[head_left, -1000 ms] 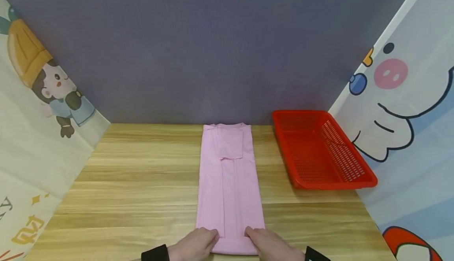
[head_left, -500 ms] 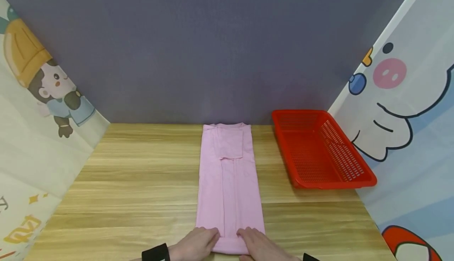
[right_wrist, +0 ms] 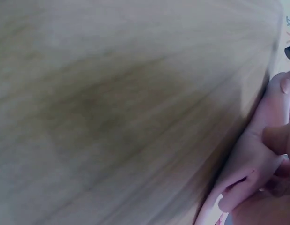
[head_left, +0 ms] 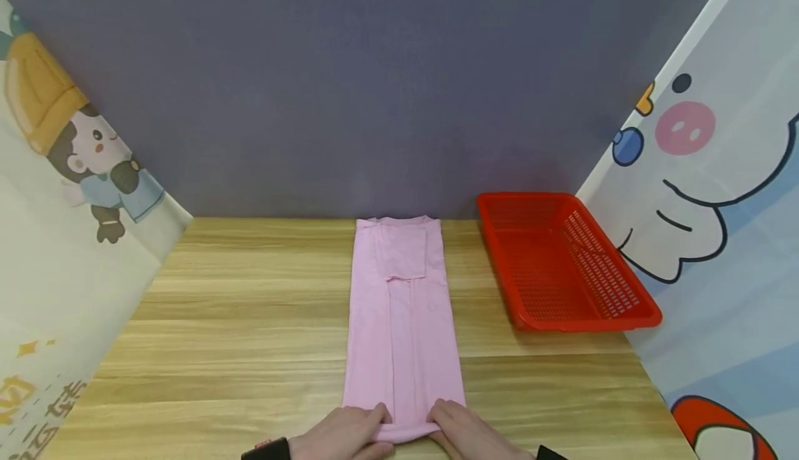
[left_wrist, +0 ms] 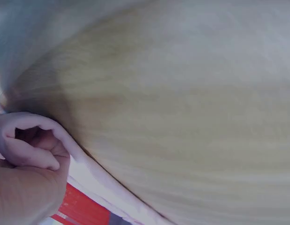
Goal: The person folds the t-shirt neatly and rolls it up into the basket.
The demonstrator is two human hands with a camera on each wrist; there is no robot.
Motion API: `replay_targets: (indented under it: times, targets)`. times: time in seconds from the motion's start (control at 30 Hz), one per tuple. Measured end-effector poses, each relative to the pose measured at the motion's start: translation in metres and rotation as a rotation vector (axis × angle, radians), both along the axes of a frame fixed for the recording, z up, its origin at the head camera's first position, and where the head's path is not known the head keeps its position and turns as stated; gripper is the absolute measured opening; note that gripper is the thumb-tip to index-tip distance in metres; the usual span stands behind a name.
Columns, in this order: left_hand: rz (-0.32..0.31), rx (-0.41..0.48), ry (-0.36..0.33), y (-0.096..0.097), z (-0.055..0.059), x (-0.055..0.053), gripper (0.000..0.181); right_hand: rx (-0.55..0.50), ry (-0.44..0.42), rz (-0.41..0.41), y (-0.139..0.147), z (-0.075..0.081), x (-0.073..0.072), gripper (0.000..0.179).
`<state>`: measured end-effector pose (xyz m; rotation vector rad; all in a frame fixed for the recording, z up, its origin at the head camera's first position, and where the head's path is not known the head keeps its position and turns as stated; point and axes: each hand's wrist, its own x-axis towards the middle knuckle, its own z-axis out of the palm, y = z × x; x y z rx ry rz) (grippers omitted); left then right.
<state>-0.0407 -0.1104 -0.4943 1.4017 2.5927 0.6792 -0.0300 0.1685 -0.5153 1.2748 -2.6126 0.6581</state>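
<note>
A pink shirt (head_left: 402, 335) lies folded into a long strip on the wooden table, with a square flap at its far end. Its near end is rolled into a band. My left hand (head_left: 343, 436) pinches the left end of this roll, thumb on the near side and fingers on top. At the roll's right end, my right hand (head_left: 471, 432) pinches it likewise. The left wrist view shows the hollow, curled end of the roll (left_wrist: 30, 154) against the left hand (left_wrist: 27, 192). In the right wrist view the cloth (right_wrist: 250, 154) bunches by the right hand's fingers (right_wrist: 276, 139).
A red plastic basket (head_left: 562, 266) with perforated sides stands to the right of the shirt. A dark grey panel (head_left: 374, 85) closes the table's back. Cartoon-printed sheets hang at the left (head_left: 62, 273) and right (head_left: 718, 203). Bare wood (head_left: 250, 321) shows left of the shirt.
The near end of the shirt has gone from a flat fold to a narrower, lifted roll. The right hand moved left, then back right; both thumbs have come under the near edge.
</note>
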Motion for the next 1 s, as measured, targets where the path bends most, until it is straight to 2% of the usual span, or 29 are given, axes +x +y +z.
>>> replay_targets:
  times: [0.07, 0.2, 0.23, 0.33, 0.4, 0.47, 0.6, 0.7, 0.87, 1.0]
  targets:
    - [0.004, -0.014, 0.027, 0.0, -0.002, 0.0, 0.023, -0.016, 0.008, 0.008, 0.0, 0.001, -0.001, 0.008]
    - [0.034, -0.037, 0.073, 0.0, -0.004, 0.001, 0.022, -0.039, -0.045, 0.013, 0.001, 0.006, -0.003, 0.008]
    - [0.039, -0.045, 0.091, 0.0, -0.005, 0.001, 0.022, -0.041, -0.075, 0.006, 0.001, 0.007, -0.003, 0.007]
    - [0.042, -0.075, 0.176, 0.001, -0.004, 0.001, 0.024, -0.034, -0.242, -0.04, 0.002, 0.012, -0.002, 0.007]
    - [0.043, -0.094, 0.241, 0.002, -0.004, 0.001, 0.023, -0.034, -0.284, -0.064, 0.001, 0.013, -0.002, 0.008]
    - [0.048, -0.103, 0.328, 0.002, -0.004, 0.001, 0.022, -0.042, -0.261, -0.064, 0.001, 0.013, -0.003, 0.006]
    - [0.039, -0.087, 0.465, 0.004, -0.004, 0.0, 0.016, -0.048, -0.042, -0.027, -0.001, 0.009, -0.005, 0.007]
    - [0.018, -0.067, 0.459, 0.003, -0.004, 0.0, 0.011, -0.045, -0.006, -0.02, -0.002, 0.008, -0.006, 0.009]
    - [0.011, -0.045, 0.306, 0.0, 0.0, -0.001, 0.012, -0.057, -0.071, -0.022, -0.001, 0.007, -0.007, 0.009]
    - [0.006, -0.041, 0.217, -0.001, 0.004, -0.002, 0.015, -0.09, -0.157, 0.018, 0.002, 0.006, -0.009, 0.006]
